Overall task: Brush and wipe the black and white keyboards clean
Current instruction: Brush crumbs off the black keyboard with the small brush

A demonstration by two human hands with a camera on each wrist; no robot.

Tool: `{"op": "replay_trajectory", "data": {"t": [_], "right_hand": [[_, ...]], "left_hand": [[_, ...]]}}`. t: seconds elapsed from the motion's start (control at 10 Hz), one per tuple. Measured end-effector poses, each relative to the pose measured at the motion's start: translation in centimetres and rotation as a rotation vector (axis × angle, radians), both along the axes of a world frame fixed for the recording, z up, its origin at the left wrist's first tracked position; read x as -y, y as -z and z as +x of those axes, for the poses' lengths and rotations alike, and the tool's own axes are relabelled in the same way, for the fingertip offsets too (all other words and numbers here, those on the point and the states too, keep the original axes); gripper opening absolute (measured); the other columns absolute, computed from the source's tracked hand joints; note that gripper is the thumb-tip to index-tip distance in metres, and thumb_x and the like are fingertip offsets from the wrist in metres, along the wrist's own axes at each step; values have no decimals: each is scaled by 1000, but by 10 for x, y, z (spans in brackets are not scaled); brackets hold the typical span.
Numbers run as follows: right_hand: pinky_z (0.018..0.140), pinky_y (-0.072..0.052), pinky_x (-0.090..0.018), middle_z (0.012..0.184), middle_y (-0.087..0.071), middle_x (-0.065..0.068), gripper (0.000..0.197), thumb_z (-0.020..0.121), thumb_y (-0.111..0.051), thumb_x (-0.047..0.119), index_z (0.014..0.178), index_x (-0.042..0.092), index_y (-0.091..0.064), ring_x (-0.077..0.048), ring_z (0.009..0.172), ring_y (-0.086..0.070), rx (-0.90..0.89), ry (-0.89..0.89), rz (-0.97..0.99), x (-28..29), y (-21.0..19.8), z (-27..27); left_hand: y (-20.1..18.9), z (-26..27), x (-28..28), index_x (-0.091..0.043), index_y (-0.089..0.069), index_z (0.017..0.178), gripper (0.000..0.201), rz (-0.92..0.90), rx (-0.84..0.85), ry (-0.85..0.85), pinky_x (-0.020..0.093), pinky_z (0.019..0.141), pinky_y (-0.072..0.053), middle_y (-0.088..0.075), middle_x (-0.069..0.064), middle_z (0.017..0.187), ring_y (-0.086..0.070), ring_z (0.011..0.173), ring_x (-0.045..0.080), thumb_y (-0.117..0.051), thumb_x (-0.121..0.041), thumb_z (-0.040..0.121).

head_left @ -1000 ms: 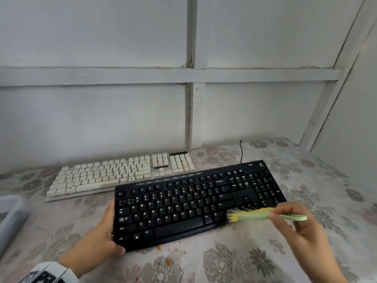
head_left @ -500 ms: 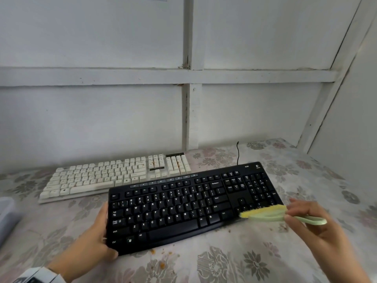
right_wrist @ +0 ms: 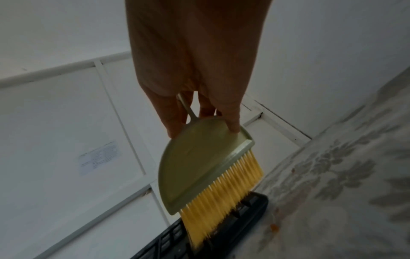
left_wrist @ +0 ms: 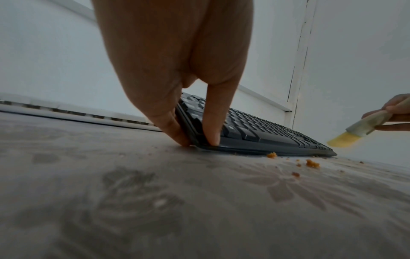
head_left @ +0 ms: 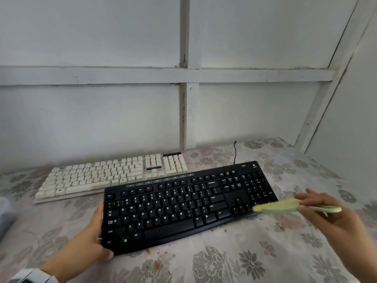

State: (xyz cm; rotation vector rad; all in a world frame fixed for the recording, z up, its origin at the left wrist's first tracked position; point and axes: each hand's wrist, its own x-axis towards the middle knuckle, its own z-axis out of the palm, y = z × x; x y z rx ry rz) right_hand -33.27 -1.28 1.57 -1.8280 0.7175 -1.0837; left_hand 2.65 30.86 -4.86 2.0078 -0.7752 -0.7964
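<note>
The black keyboard (head_left: 183, 205) lies on the floral cloth, slanted, with the white keyboard (head_left: 110, 176) behind it to the left. My left hand (head_left: 91, 235) grips the black keyboard's left end; in the left wrist view the thumb (left_wrist: 213, 122) presses on top and a finger sits against the edge of that keyboard (left_wrist: 255, 133). My right hand (head_left: 326, 217) holds a pale green brush (head_left: 281, 207) by its handle. Its yellow bristles (right_wrist: 221, 198) hang over the keyboard's lower right corner (right_wrist: 221, 241). Orange stains show on the white keyboard's right-hand keys.
Orange crumbs (head_left: 157, 264) lie on the cloth along the black keyboard's front edge and to its right (left_wrist: 312, 163). A grey container (head_left: 4, 213) sits at the far left. A black cable (head_left: 235, 152) runs back toward the white wall.
The brush has swept rightward along the black keyboard's lower rows, from beside the space bar to the right corner. My left hand has kept its grip on the left end.
</note>
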Motion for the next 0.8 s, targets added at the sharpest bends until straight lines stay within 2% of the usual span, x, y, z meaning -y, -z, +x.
{"op": "replay_trajectory", "data": {"t": [0.1, 0.2, 0.3, 0.4, 0.5, 0.6, 0.7, 0.8], "right_hand": [[87, -41, 0, 99, -71, 14, 81, 33, -67, 88, 78, 21, -68, 3, 120, -51, -28, 5, 22, 10, 7, 6], [80, -36, 4, 95, -68, 25, 82, 34, -59, 92, 82, 26, -65, -6, 128, -45, -38, 87, -34, 21, 6, 6], [81, -38, 5, 92, -69, 24, 75, 37, -65, 87, 81, 26, -67, 11, 118, -48, -54, 63, -11, 21, -5, -3], [83, -34, 6, 94, -68, 27, 64, 45, -67, 83, 81, 31, -67, 25, 109, -43, -116, 119, -36, 25, -3, -6], [76, -26, 10, 87, -58, 46, 23, 81, -73, 26, 76, 45, -62, 17, 115, -41, -210, 191, -77, 34, 1, -14], [82, -32, 7, 90, -63, 39, 35, 64, -68, 70, 79, 39, -64, 25, 107, -44, -94, 212, -62, 28, -2, -11], [81, -47, -6, 92, -70, 19, 76, 38, -62, 91, 79, 27, -68, 8, 98, -60, -5, 116, 6, 12, -5, -8], [73, -52, -10, 90, -73, 10, 77, 36, -69, 85, 77, 20, -69, 0, 89, -66, 49, 61, 27, -13, -13, 3]], "left_hand": [[-2, 1, -2, -75, -11, 124, 127, -13, 6, -35, 37, 77, -54, -59, -6, 123, -66, 98, 19, -63, 18, 56], [-2, 0, -7, -77, -11, 121, 118, 18, 99, -59, 36, 86, -53, -53, -8, 131, -61, 108, 15, -71, -7, 48], [-6, -4, -8, -77, -7, 121, 119, 13, 72, -60, 35, 87, -52, -52, -8, 132, -60, 110, 15, -71, -10, 46], [-7, -2, -7, -78, -13, 118, 117, -5, 68, -51, 34, 88, -51, -51, -9, 133, -59, 112, 14, -70, -4, 48], [-10, -2, -7, -77, -10, 122, 127, -9, -4, -44, 39, 81, -54, -59, -6, 124, -66, 100, 19, -61, 21, 57], [-25, -13, -2, -68, -16, 123, 119, -21, -14, -51, 32, 73, -53, -63, -4, 110, -66, 91, 19, -53, 28, 62], [-32, -21, 2, -57, -24, 120, 109, -35, -22, -95, 25, 60, -51, -64, 4, 98, -65, 76, 20, -49, 33, 64], [-33, -17, -2, -47, -22, 133, 111, -47, -91, -96, 23, 57, -50, -63, 7, 100, -67, 71, 16, -55, 31, 61]]}}
